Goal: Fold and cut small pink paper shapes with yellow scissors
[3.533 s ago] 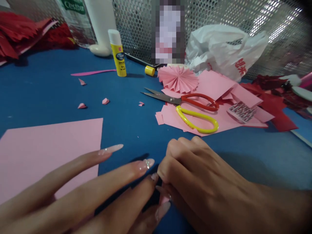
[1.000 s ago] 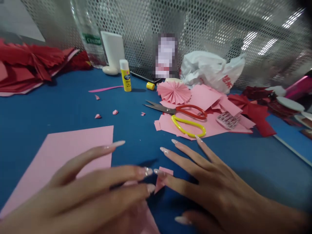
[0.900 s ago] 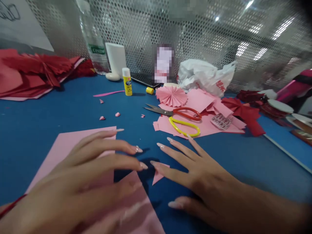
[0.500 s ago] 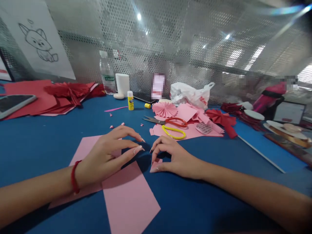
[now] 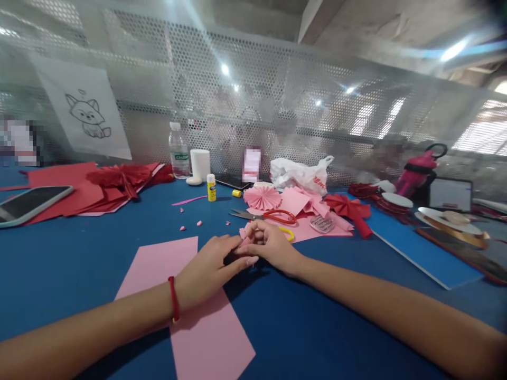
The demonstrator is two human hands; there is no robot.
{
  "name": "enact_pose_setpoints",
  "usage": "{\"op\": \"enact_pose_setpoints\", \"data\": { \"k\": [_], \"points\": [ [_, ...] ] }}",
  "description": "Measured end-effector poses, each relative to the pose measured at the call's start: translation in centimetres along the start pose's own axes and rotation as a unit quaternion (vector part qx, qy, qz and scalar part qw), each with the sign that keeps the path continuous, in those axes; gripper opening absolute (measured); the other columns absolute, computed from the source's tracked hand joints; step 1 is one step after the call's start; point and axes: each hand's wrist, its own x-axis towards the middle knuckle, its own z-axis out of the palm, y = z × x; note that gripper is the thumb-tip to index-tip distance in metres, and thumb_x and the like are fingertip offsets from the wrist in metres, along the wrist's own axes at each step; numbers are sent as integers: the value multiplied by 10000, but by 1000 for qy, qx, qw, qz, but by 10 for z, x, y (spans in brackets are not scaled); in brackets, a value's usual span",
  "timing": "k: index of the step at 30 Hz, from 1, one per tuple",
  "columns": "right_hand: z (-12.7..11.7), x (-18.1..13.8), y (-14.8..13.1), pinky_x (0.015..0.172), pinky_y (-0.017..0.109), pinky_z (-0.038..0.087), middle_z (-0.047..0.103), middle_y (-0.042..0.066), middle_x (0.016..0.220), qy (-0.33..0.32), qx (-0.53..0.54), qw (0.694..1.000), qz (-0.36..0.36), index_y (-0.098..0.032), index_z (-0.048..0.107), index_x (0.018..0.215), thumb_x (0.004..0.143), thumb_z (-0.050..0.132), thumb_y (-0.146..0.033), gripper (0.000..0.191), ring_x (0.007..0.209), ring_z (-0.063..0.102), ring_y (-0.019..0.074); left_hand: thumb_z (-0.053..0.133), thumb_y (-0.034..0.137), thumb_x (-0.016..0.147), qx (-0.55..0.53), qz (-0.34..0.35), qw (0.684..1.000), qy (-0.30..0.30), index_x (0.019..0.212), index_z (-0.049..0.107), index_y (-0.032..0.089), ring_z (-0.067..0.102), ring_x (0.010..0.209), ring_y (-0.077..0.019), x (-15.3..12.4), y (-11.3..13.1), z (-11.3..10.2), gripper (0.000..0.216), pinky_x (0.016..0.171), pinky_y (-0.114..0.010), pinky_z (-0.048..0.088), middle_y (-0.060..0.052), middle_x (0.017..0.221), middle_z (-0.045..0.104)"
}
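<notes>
My right hand [image 5: 275,248] pinches a small folded piece of pink paper [image 5: 245,237] between thumb and fingers, just above the blue table. My left hand [image 5: 209,269], with a red bracelet at the wrist, meets it there. Its fingers close on the same piece, their tips partly hidden, and its thumb reaches under the right fingers. Beneath my left hand and forearm lie two flat pink paper sheets [image 5: 214,338], one overlapping the other. Scissors [image 5: 279,215] with red and yellow handles lie just beyond my right hand, which hides part of the yellow one.
A glue stick [image 5: 212,189] stands uncapped beside its yellow cap [image 5: 236,193]. Behind lie a pleated pink paper fan [image 5: 262,197] and a white plastic bag [image 5: 299,174]. A water bottle [image 5: 179,153] stands at the back. Left are red papers [image 5: 75,184] and a phone [image 5: 31,203]; right, a blue board [image 5: 420,253].
My left hand has moved right and joined my right hand at the small pink piece. My right hand has lifted slightly away from me. The camera view has tilted up.
</notes>
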Motion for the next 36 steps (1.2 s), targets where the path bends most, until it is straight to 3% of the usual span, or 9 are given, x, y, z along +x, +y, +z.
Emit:
{"op": "enact_pose_setpoints", "data": {
  "k": [4, 10, 19, 25, 30, 36],
  "points": [
    [-1, 5, 4, 472, 213, 483, 671, -19, 642, -21, 27, 999, 21, -189, 532, 700, 625, 899, -555, 524, 507, 599, 102, 482, 507, 992, -3, -3, 1000, -20, 730, 610, 189, 543, 675, -191, 0, -2, -3, 431, 650, -304, 347, 8, 691, 626],
    [-3, 0, 3, 367, 170, 395, 631, -28, 516, -39, 29, 999, 24, -183, 531, 621, 663, 879, -575, 525, 391, 533, 76, 534, 460, 971, 0, 7, 1000, -15, 678, 577, 192, 499, 665, -176, -4, -1, -9, 400, 704, -314, 328, 24, 672, 594],
    [-1, -4, -1, 429, 193, 419, 594, -41, 535, -20, 5, 999, -31, -170, 652, 751, 842, 707, -632, 473, 418, 523, 79, 491, 395, 990, -8, 21, 1000, 22, 701, 558, 200, 482, 667, -170, -8, 2, -9, 356, 694, -307, 329, 29, 683, 562],
    [4, -11, -7, 432, 189, 370, 524, -56, 514, -30, -50, 997, -55, -184, 572, 712, 894, 592, -711, 558, 419, 473, 73, 472, 348, 1004, -16, 43, 998, 41, 683, 545, 204, 469, 654, -163, -8, 4, -10, 359, 706, -308, 333, 29, 684, 575],
    [4, -13, -6, 433, 201, 366, 492, -61, 524, -34, -88, 994, -63, -199, 522, 721, 917, 515, -750, 585, 422, 444, 80, 463, 338, 1017, -39, 49, 997, 36, 707, 614, 207, 554, 662, -163, -7, 2, -11, 368, 712, -295, 378, 24, 687, 640],
    [6, -14, -7, 484, 232, 406, 539, -33, 597, -39, -123, 989, -75, -217, 494, 756, 952, 407, -765, 588, 490, 509, 114, 448, 412, 1030, -79, 36, 996, 28, 700, 618, 200, 627, 637, -166, -3, -3, -11, 428, 667, -266, 464, 16, 659, 660]
  ]
}}
